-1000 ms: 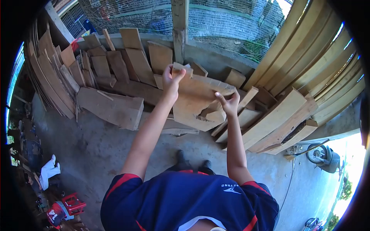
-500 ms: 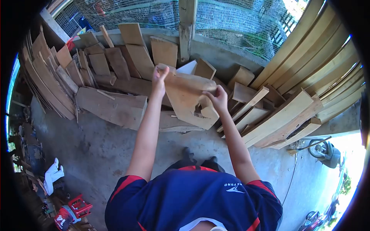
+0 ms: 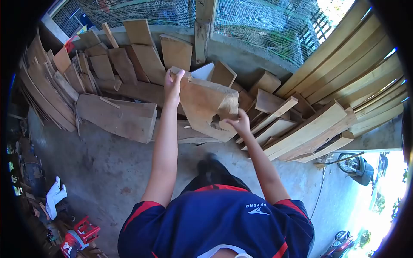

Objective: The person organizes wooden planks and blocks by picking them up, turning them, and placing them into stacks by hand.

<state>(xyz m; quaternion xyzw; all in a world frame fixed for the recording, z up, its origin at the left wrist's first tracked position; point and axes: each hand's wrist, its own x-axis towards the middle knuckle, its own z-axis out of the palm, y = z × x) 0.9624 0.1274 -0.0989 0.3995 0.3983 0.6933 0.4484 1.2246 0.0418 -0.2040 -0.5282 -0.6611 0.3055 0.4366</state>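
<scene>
Left hand (image 3: 173, 88) grips the upper left corner of a wooden slab (image 3: 200, 98), raised ahead of the person. Right hand (image 3: 241, 123) closed on its right edge, lower than a moment ago, level with the hole; the slab's rough end now shows. Judged a shared, two-sided hold. Right edge looks near the leaning boards (image 3: 305, 133), depth unclear; thick plank (image 3: 117, 118) on the left, concrete floor (image 3: 107, 172) widening this side of it.

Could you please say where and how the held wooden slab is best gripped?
I'd hold the slab by its opposite side edges, left hand from the left, right hand from the right: it is broad, and its ragged dark hollow could be weak.
</scene>
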